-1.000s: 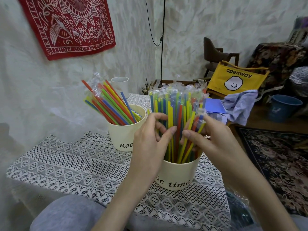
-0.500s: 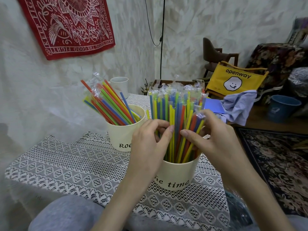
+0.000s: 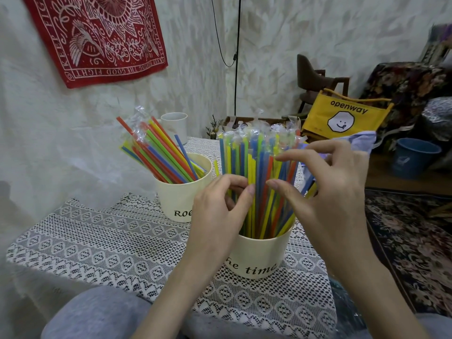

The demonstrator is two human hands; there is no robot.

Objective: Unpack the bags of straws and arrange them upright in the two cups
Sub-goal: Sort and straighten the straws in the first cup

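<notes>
A cream cup lettered "the time" stands near me on the lace tablecloth. It holds an upright bundle of wrapped coloured straws. My left hand grips the bundle's left side, thumb in front and fingers curled behind. My right hand is on the right side with its fingers spread. Its thumb tip and index tip touch the straws. A second cream cup stands behind to the left, its straws leaning left.
A white mug stands at the table's far edge by the wall. Right of the table are a blue cloth, a yellow "openway" bag, a blue bucket, a chair and a patterned rug.
My right hand's fingers have lifted and spread off the bundle, rising higher along the straws. My left hand keeps its hold, and the bundle stands a little straighter.
</notes>
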